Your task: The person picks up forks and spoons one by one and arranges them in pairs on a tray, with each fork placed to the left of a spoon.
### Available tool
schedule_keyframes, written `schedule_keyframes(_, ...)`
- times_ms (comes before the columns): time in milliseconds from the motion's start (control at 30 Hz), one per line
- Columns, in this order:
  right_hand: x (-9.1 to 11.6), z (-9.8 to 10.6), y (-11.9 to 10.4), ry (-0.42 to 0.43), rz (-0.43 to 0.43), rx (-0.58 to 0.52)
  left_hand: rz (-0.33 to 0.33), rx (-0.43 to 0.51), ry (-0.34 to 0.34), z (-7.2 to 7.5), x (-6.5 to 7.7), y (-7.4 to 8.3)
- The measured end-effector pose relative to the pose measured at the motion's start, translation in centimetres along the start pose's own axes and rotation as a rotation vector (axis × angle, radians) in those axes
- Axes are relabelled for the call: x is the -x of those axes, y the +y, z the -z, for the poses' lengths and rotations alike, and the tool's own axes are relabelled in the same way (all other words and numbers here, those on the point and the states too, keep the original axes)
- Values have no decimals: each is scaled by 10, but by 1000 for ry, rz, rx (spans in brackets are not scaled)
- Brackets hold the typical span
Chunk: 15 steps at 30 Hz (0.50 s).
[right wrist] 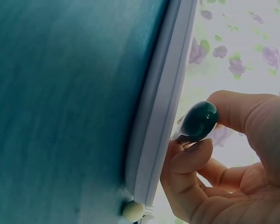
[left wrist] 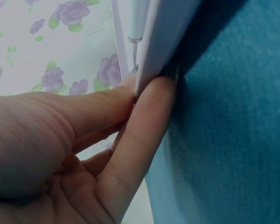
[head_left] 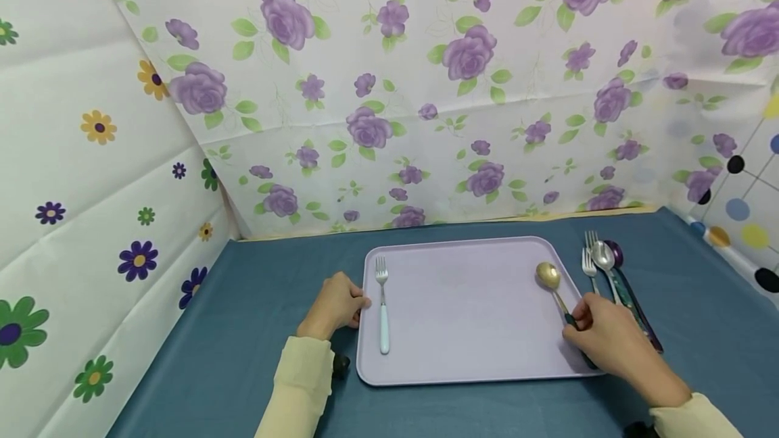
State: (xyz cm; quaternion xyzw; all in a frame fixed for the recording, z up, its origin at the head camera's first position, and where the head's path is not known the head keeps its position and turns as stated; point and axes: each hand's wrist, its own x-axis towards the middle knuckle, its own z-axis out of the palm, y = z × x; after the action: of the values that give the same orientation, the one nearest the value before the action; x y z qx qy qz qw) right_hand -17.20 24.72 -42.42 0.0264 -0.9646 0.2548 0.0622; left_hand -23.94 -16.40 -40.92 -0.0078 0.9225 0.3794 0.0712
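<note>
My left hand (head_left: 333,306) pinches the left rim of a lilac rectangular tray (head_left: 462,309); the left wrist view shows the thumb above the rim and a finger (left wrist: 142,121) below it. Inside the tray's left side lies a fork (head_left: 384,316) with a pale blue handle, tines pointing away. At the tray's right edge, my right hand (head_left: 617,340) holds a gold spoon (head_left: 549,277) by its dark green handle (right wrist: 199,120), between thumb and fingers. The spoon's bowl is over the tray's right side; whether it touches the tray I cannot tell.
Right of the tray lie several pieces of cutlery: forks (head_left: 588,263), a silver spoon (head_left: 604,257) and a dark purple spoon (head_left: 617,253), partly behind my right hand. A blue-grey cloth (head_left: 274,276) covers the table. Flowered sheets (head_left: 365,174) stand behind and at both sides.
</note>
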Motion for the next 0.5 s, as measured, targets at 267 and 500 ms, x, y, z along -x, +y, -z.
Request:
schedule_keyframes(267,0,-6,-5,-1,18,-6,1,-2,-2,0,1,-1)
schedule_keyframes(500,0,-6,-9,-6,6,-7,-10,1,3,-1,1,-1)
